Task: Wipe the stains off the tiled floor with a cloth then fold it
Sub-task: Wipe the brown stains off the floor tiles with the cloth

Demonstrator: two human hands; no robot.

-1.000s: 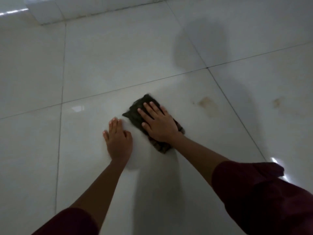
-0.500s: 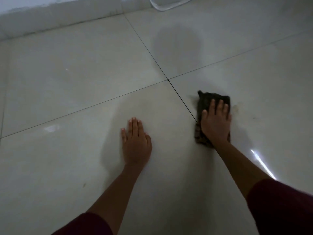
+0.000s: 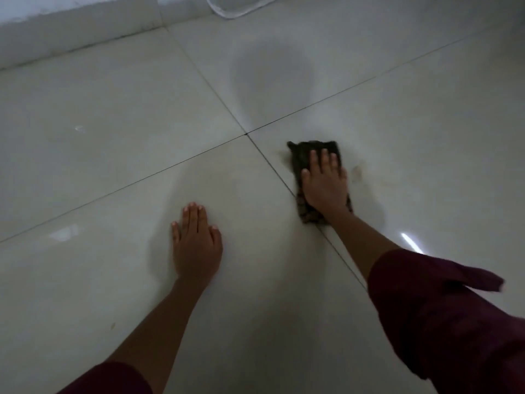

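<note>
- Pale tiled floor [image 3: 113, 137], glossy, grout lines crossing just left of the grip.
- Right hand [image 3: 324, 183], flat, pins the cloth [image 3: 301, 155]; since a second ago it has crossed the grout line rightward.
- Left hand [image 3: 196, 245] braces, empty, fingers spread.
- Stain [image 3: 356, 171] just right of the grip, so wiping probably isn't finished.

This looked like a room in a home, judging by the glossy pale tiled floor [image 3: 119, 115] with its thin dark grout lines [image 3: 312, 103], which ran up to a low white tiled skirting [image 3: 71, 27] along the wall, where a white cable [image 3: 241, 12] lay looped.
</note>
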